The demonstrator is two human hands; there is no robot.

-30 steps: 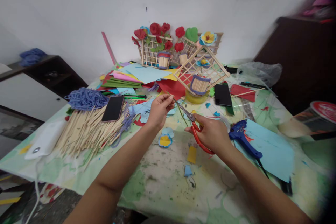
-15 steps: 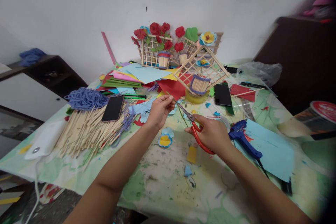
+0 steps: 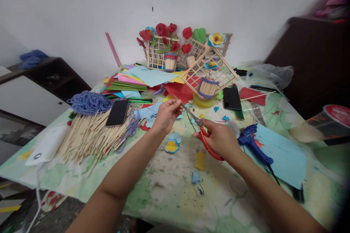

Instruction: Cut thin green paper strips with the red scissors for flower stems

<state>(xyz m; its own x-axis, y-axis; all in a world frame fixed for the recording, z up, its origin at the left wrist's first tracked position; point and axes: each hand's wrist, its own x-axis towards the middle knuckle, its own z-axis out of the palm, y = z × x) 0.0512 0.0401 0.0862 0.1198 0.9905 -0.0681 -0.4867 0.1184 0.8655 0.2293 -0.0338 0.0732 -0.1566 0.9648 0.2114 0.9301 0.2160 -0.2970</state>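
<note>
Red-handled scissors are in my right hand, blades pointing up and left. Their tips reach the fingertips of my left hand. Between thumb and fingers, my left hand pinches a thin green stem, which runs down beside the blades toward my right hand. Whether the blades are closed on the stem I cannot tell. Below the hands lies a blue and yellow paper flower with a pale blue paper piece touching it. A yellow paper scrap and a blue scrap lie nearer me.
Bamboo sticks, a phone and purple yarn lie left. Stick trellises with paper flowers stand behind coloured paper. To the right are a second phone, a blue glue gun and light blue paper.
Almost nothing differs. Both hands, the scissors and the stem stay in nearly the same place.
</note>
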